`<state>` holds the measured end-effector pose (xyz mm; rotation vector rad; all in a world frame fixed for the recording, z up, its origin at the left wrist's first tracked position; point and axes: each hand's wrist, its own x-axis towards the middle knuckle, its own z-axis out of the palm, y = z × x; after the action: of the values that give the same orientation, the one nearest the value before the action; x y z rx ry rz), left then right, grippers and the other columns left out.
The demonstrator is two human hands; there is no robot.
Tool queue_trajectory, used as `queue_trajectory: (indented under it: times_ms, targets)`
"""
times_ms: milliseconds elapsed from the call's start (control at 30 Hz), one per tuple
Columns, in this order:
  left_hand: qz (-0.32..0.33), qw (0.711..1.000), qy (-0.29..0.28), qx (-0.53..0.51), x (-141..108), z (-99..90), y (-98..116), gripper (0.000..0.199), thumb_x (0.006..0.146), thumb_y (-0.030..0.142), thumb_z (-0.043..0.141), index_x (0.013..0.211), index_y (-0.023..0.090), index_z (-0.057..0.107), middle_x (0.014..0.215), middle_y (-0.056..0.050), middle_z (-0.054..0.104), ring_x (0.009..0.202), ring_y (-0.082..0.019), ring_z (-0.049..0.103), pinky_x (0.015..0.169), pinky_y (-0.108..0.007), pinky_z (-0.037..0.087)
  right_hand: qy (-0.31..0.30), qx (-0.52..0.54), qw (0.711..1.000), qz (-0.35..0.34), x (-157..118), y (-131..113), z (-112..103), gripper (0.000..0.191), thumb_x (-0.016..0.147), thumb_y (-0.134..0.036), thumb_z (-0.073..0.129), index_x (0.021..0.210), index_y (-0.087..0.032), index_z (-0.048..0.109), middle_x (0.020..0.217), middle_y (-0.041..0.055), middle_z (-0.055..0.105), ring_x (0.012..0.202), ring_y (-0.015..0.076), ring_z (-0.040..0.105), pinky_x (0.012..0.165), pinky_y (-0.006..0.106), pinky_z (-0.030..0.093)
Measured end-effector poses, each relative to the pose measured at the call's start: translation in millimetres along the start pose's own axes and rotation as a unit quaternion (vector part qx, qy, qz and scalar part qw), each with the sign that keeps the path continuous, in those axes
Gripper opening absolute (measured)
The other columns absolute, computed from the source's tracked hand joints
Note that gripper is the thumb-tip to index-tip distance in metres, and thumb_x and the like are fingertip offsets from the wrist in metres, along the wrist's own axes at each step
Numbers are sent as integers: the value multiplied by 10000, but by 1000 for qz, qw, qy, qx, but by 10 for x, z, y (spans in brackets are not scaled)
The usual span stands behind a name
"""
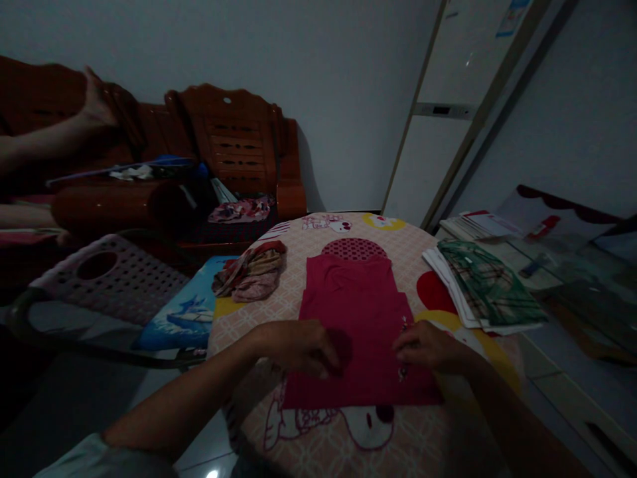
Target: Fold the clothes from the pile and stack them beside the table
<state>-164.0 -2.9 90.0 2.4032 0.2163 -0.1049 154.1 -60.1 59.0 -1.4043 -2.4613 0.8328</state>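
Note:
A dark pink piece of clothing lies folded flat on the round table, its narrower part toward the far side. Small dark and white decorations show near its right edge. Over its left side is my left hand, fingers loosely bent and thumb apart, with nothing visibly gripped. My right hand rests at the right edge, its bent fingers spread over the decorations. Whether the fingertips press on the cloth is hard to see in the dim light.
A patterned tablecloth covers the table. Crumpled cloth lies at its left, and a folded green plaid garment on white cloth at its right. Nearby are a pink plastic chair, a wooden sofa and another person's foot.

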Motion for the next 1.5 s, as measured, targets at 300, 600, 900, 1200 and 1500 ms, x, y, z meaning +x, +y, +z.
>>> queue_trajectory:
  times_ms: [300,600,900,1200,1500]
  targets:
    - [-278,908,233,209,351,-74,-890,338,891,221,540,1217,194,627,1155,-106,689,1059,-238,644,906,-321,490,212,-180,959,57,677,644,25,327,859,-121,517,1161,-135,641,1107,141,669,1039,221,601,932,335,448]
    - [-336,901,194,192,400,-172,-943,293,809,304,677,1069,172,644,1038,-90,696,959,-249,647,790,-298,480,114,-200,963,138,817,505,-117,230,760,-91,560,926,-155,706,933,99,702,900,212,631,756,266,407]
    - [-326,920,183,119,505,-273,-967,255,788,365,697,945,164,707,926,-65,707,837,-206,635,691,-246,415,124,-131,975,134,971,516,-185,119,726,-202,679,834,-167,713,847,55,716,774,175,615,660,246,379]
    - [-211,940,264,58,371,-301,-899,84,755,200,655,809,140,681,701,9,615,670,-131,538,612,-225,350,151,-54,986,48,854,411,-273,158,766,-185,628,845,-198,764,835,37,759,749,176,661,682,259,442]
    - [-223,906,327,148,431,-847,-1078,164,763,180,644,904,184,726,841,-10,707,766,-153,617,705,-237,431,231,-233,938,113,1265,314,-743,223,823,-229,623,982,-270,774,995,46,765,932,235,685,785,309,481]
